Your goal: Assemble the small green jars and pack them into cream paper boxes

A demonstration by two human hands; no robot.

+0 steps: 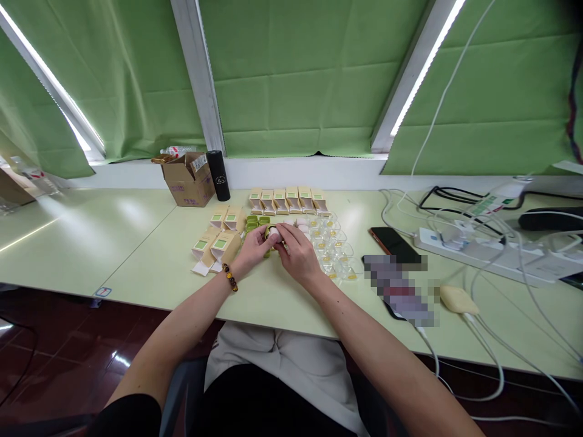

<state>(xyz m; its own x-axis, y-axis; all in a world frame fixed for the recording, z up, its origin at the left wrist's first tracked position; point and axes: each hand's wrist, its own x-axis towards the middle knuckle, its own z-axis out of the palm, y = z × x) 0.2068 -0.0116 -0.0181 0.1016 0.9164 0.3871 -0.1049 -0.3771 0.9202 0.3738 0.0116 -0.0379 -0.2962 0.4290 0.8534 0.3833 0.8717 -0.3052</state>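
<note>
Both hands meet over the middle of the table. My left hand [251, 247] is closed, with thumb and fingers around a small pale pink rounded piece [274, 233] that has a dark green edge beside it. From the other side, the fingers of my right hand [298, 250] press on the same piece. Its exact kind is too small to tell. Just behind my left hand sit several small green holders [253, 222]. More pale pink pieces [301, 224] lie behind my right hand. Rows of clear plastic shells [331, 246] with yellow spots stand to its right.
Small cream boxes with green panels stand in a back row [291, 200] and a left group [219, 244]. A cardboard box [189, 182] and black cylinder [219, 176] are at the back left. Phones [395, 244], a power strip [483, 255] and cables occupy the right.
</note>
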